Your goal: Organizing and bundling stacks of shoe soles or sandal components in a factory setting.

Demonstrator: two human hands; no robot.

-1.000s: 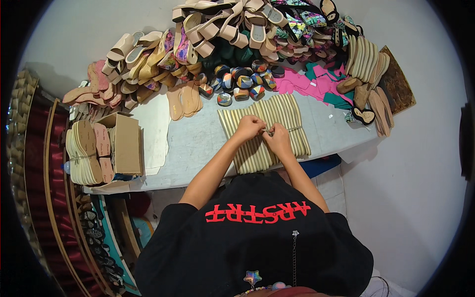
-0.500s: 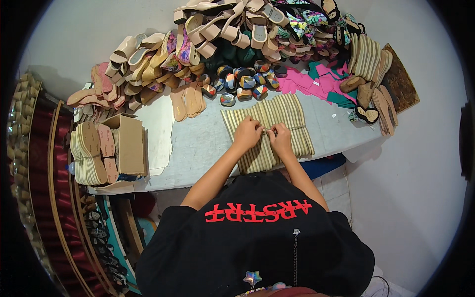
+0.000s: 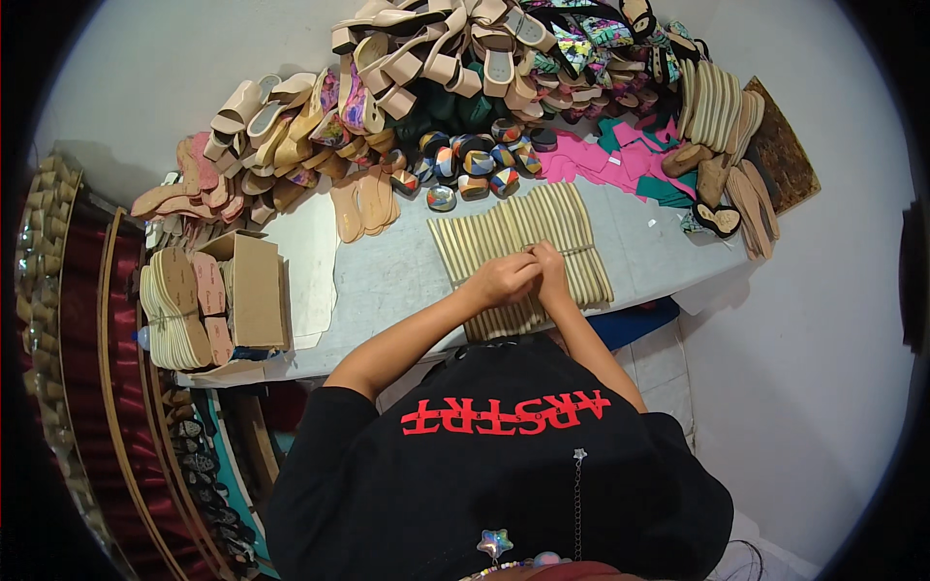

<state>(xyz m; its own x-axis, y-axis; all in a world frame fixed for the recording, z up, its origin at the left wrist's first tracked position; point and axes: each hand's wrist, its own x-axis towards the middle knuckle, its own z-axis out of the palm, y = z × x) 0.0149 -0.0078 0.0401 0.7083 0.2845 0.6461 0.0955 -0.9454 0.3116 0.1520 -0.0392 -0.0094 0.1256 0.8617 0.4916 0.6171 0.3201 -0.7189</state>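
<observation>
Both hands met over a row of ribbed, cream-striped soles [image 3: 557, 218] laid side by side on the grey counter [image 3: 387, 281]. The left hand [image 3: 502, 281] was curled, its fingertips pinched together on something too small to make out, right at the near edge of the row. The right hand [image 3: 552, 271] touched it, its fingers likewise drawn in around the same spot; whether either grip truly held anything could not be told. The soles lay in the middle of the counter, straight ahead of the person, the forearms crossing their near ends.

Just beyond the row stood a cluster of multicoloured heels [image 3: 475, 160]. Behind those, against the wall, rose a heap of beige sandals [image 3: 426, 53]. A pair of tan insoles [image 3: 363, 203] lay flat to the left of the row. Pink and green cut pieces [image 3: 620, 160] were spread to the right, near a stack of soles on edge [image 3: 712, 102]. At the counter's left end sat a cardboard box [image 3: 254, 290], with more insoles [image 3: 179, 310] leaning upright beside it.
</observation>
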